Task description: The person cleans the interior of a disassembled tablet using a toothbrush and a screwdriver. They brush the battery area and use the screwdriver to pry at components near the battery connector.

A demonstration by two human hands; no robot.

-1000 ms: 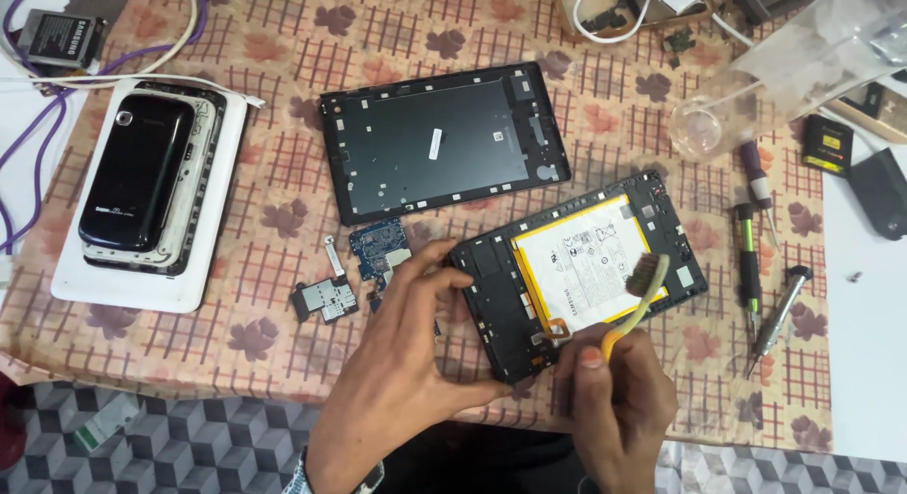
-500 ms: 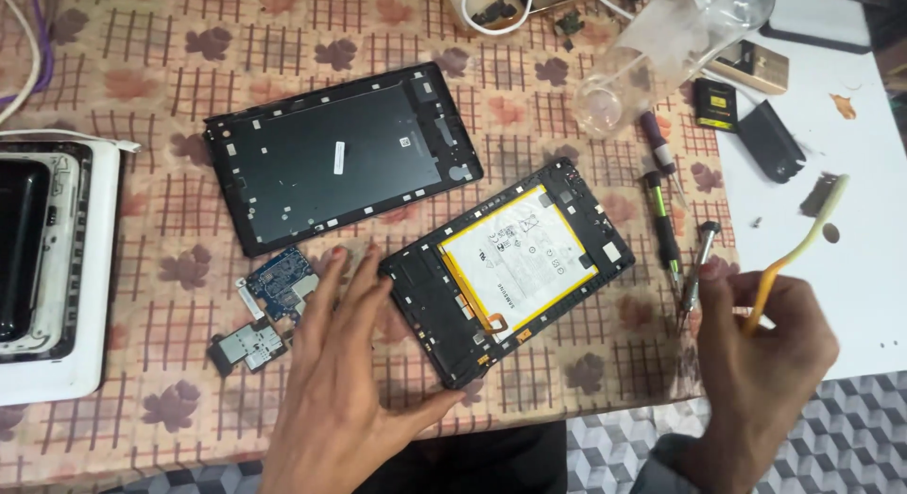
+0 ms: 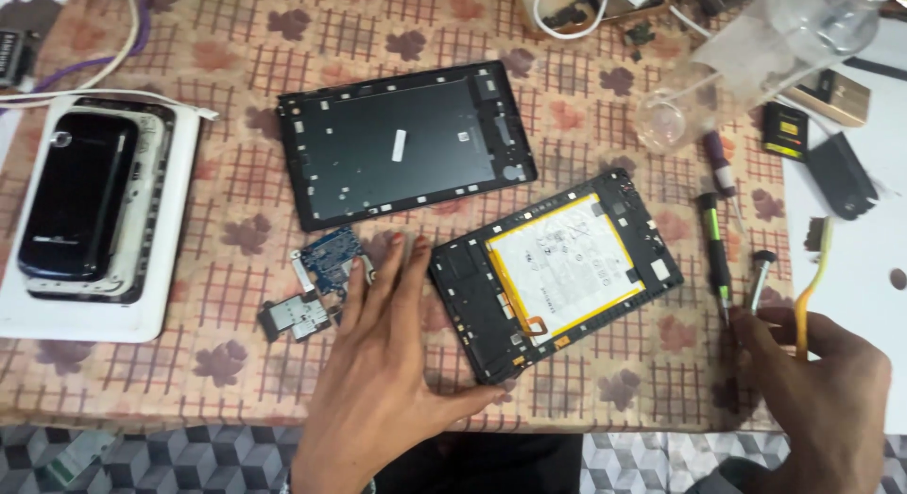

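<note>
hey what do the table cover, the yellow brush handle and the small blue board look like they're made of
Table cover: probably oilcloth or vinyl, printed leaf-and-grid pattern with a slight sheen. Brush handle, held in the right hand: glossy yellow plastic, by its look. Blue board: circuit board, likely fibreglass laminate, blue coating with small metal parts.

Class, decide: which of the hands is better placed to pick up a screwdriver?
Probably the right hand: its fingertips reach the screwdrivers. The left hand lies flat beside the opened tablet.
</note>
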